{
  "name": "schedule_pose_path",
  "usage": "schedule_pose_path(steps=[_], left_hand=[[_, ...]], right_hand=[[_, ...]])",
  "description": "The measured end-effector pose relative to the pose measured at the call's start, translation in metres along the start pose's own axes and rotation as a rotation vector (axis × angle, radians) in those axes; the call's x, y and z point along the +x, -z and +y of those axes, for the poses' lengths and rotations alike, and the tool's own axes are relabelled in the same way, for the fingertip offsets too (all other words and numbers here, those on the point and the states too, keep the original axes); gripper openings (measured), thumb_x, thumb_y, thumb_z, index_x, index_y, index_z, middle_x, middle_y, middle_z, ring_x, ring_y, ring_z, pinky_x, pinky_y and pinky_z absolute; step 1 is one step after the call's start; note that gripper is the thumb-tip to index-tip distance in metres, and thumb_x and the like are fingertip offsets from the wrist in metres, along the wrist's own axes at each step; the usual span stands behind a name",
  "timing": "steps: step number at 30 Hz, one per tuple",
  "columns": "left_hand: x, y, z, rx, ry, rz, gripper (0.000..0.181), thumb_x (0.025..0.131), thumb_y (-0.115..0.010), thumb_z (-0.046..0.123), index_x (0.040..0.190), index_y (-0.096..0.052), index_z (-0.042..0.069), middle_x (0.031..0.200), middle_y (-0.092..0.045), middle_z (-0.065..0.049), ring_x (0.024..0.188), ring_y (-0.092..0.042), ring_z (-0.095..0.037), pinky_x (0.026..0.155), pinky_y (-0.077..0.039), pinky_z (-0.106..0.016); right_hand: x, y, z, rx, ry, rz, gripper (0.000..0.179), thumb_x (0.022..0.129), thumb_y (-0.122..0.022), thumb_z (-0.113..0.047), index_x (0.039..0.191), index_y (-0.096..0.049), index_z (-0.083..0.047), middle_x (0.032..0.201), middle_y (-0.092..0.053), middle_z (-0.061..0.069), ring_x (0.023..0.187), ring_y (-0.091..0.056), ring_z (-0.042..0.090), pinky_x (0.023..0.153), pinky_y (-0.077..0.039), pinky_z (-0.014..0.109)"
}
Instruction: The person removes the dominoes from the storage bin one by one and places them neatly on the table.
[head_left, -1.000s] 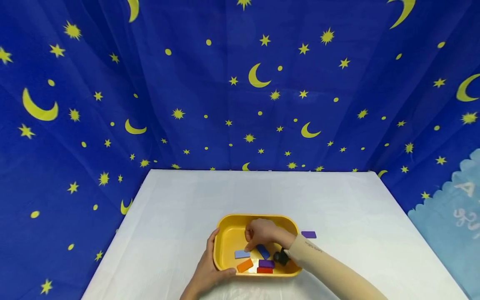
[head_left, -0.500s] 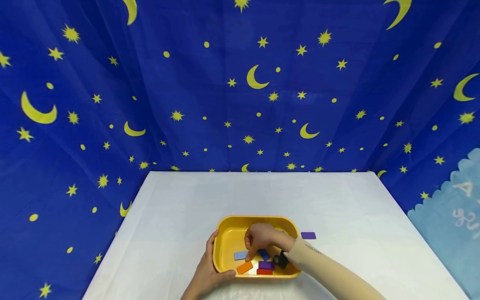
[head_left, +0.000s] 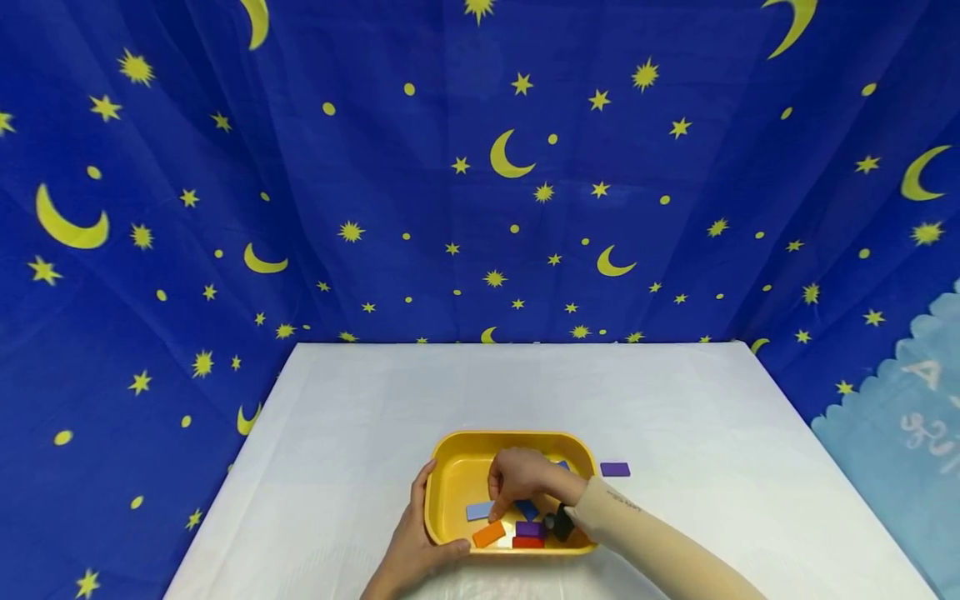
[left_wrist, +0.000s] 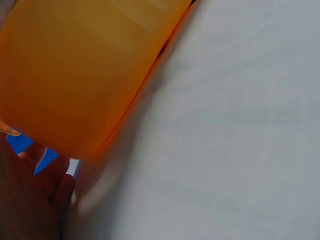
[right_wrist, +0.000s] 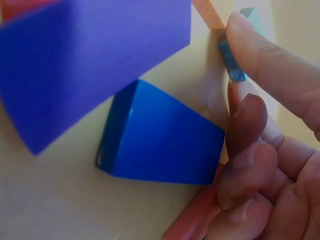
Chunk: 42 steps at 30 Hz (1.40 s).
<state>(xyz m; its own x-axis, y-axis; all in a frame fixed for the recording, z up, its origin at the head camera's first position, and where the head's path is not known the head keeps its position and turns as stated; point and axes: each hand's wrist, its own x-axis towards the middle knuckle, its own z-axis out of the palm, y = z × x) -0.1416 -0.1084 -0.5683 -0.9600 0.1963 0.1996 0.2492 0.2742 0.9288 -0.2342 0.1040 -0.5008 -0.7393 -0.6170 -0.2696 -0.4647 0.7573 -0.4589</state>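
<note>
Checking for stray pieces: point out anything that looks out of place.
A flat purple rectangular block lies on the white table, right of the rounded yellow plastic tray; odd, since the other visible blocks lie inside.

Starry blue cloth [head_left: 450, 183] behind white table [head_left: 360, 400]

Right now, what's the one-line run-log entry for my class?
left hand: holds yellow tray | right hand: touches light-blue block inside, pinch unclear | purple block: on white table, outside tray
</note>
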Motion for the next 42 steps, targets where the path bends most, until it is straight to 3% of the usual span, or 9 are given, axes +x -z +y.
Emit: schedule_pose_path(steps=[15, 24, 31, 42], left_hand=[[-0.001, 0.000, 0.003, -0.045, 0.072, -0.027, 0.108, 0.071, -0.082, 0.021, 0.150, -0.010, 0.033, 0.135, -0.042, -0.018, 0.100, -0.056, -0.021, 0.072, -0.048, -0.031], [0.001, 0.000, 0.003, -0.025, 0.056, -0.007, 0.110, 0.069, -0.084, 0.023, 0.151, -0.011, 0.031, 0.137, -0.041, -0.020, 0.101, -0.056, -0.021, 0.074, -0.048, -0.031], [0.001, 0.001, 0.004, 0.019, 0.050, 0.008, 0.110, 0.068, -0.084, 0.027, 0.151, -0.012, 0.032, 0.139, -0.040, -0.020, 0.107, -0.054, -0.025, 0.077, -0.046, -0.032], [0.000, 0.002, 0.003, 0.004, 0.056, -0.004, 0.109, 0.069, -0.083, 0.024, 0.151, -0.011, 0.031, 0.134, -0.045, -0.019, 0.102, -0.056, -0.022, 0.075, -0.047, -0.032]], right_hand=[[-0.003, -0.003, 0.002, 0.039, 0.023, 0.002, 0.032, 0.064, -0.087, -0.040, 0.057, -0.060, -0.022, 0.053, -0.050, -0.015, 0.049, -0.046, 0.004, 0.049, -0.037, 0.021], [-0.005, 0.002, 0.001, 0.099, 0.081, -0.035, 0.030, 0.070, -0.084, -0.031, 0.061, -0.059, -0.019, 0.054, -0.049, -0.014, 0.049, -0.043, 0.003, 0.050, -0.035, 0.020], [-0.007, 0.006, 0.000, 0.102, 0.084, -0.001, 0.028, 0.071, -0.083, -0.032, 0.063, -0.060, -0.019, 0.056, -0.049, -0.015, 0.051, -0.042, 0.003, 0.051, -0.035, 0.021], [-0.009, 0.017, 0.001, 0.073, 0.106, 0.074, 0.022, 0.079, -0.075, -0.033, 0.067, -0.061, -0.021, 0.060, -0.051, -0.015, 0.053, -0.044, 0.002, 0.052, -0.037, 0.022]])
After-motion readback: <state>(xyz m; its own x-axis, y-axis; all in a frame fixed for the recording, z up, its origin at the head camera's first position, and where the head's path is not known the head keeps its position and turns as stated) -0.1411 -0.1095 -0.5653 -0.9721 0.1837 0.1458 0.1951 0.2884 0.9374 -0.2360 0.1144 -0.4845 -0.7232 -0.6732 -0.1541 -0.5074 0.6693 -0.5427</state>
